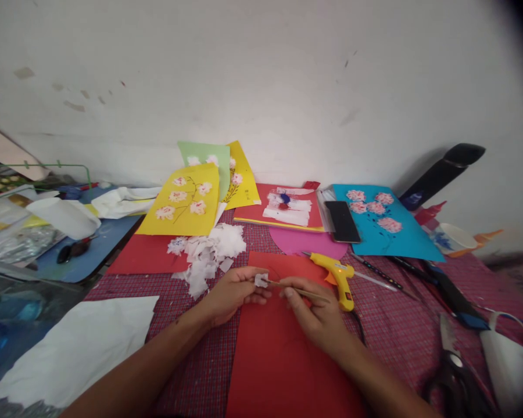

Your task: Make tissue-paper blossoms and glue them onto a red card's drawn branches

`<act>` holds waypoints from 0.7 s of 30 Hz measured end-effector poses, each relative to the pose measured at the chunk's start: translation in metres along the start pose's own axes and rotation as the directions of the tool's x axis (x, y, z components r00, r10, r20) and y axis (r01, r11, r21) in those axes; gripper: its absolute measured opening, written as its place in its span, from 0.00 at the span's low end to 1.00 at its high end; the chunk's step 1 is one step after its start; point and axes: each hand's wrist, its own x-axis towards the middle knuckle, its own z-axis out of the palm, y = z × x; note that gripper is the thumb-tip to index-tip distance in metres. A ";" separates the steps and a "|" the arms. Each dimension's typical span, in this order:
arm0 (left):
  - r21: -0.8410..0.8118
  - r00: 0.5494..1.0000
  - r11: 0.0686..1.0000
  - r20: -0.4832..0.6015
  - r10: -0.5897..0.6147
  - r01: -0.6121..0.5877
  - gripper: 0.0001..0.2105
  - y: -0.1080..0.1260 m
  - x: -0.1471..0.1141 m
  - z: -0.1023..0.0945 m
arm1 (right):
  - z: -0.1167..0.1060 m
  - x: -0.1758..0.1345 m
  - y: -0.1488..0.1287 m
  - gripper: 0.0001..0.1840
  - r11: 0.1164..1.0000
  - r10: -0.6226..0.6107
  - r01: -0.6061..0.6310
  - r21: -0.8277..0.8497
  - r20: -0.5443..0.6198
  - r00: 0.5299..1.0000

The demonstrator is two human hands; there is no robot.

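Checked tablecloth (392, 331), red card (274, 360) before us. Our left hand (230, 296) pinches a tissue scrap (261, 280); our right hand (316, 316) grips a thin stick (296, 289) touching it.

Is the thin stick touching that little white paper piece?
Touching. The head view shows the tip of the thin stick, held in the right hand, meeting the white paper piece pinched in the left hand, with no gap between them.
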 end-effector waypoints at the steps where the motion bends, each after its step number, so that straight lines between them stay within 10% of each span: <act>1: 0.006 1.000 1.000 -0.014 0.005 -0.005 0.18 0.000 0.000 0.000 | 0.000 -0.001 0.001 0.11 1.000 0.009 -0.009 0.005 -0.006 1.000; 21: 0.049 0.991 0.996 -0.104 0.082 -0.077 0.19 -0.002 0.003 -0.002 | 0.001 -0.002 0.006 0.09 0.960 0.181 -0.164 0.226 -0.056 0.982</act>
